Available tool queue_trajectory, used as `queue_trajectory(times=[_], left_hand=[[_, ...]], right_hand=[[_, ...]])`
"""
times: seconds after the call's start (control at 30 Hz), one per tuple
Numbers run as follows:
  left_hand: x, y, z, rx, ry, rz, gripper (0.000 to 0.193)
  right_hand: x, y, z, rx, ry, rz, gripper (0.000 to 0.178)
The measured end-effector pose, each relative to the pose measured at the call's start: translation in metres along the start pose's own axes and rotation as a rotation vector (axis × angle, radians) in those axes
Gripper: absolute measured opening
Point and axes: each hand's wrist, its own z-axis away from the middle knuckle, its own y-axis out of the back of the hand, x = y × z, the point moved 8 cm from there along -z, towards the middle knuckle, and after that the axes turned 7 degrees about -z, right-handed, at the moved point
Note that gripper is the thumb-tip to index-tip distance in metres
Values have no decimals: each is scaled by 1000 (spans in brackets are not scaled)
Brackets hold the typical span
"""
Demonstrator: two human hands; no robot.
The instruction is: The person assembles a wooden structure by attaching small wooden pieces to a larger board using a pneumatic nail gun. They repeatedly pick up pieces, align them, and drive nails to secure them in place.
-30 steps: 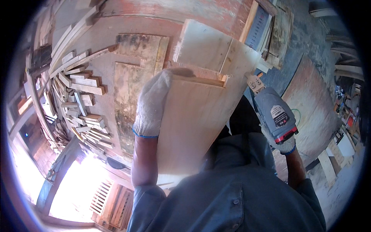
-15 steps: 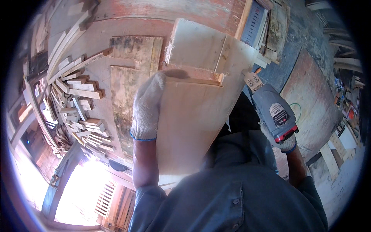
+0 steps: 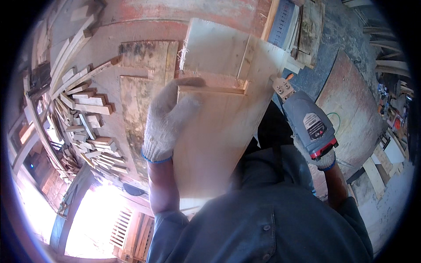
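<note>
At the left of the frame, many short wood pieces [image 3: 94, 107] lie in a loose heap on the reddish desk [image 3: 147, 30]. To the right of them is a flat board [image 3: 135, 98] with dark stains. At the lower left are a toothed saw blade [image 3: 133, 190] and a slatted wooden frame [image 3: 120, 229]. At the upper right is a blue strip [image 3: 281, 26] with printed marks.

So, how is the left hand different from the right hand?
The left hand is at the left edge of the board; the right hand grips a tool. The left hand is mostly visible; the tool partly hides the right hand. Both wear blue-trimmed whitish gloves.
</note>
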Motion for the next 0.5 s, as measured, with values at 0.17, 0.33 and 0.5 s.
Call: queue_trajectory(times=[0.17, 0.33, 0.5], left_hand=[[-2, 2, 2, -4, 20, -24, 36], [0, 2, 2, 20, 41, -53, 37], [-5, 4, -2, 27, 44, -15, 39]], right_hand=[[-6, -29, 10, -150, 76, 537, 63], [-19, -7, 8, -192, 248, 1138, 62], [-5, -53, 20, -265, 324, 1556, 63]])
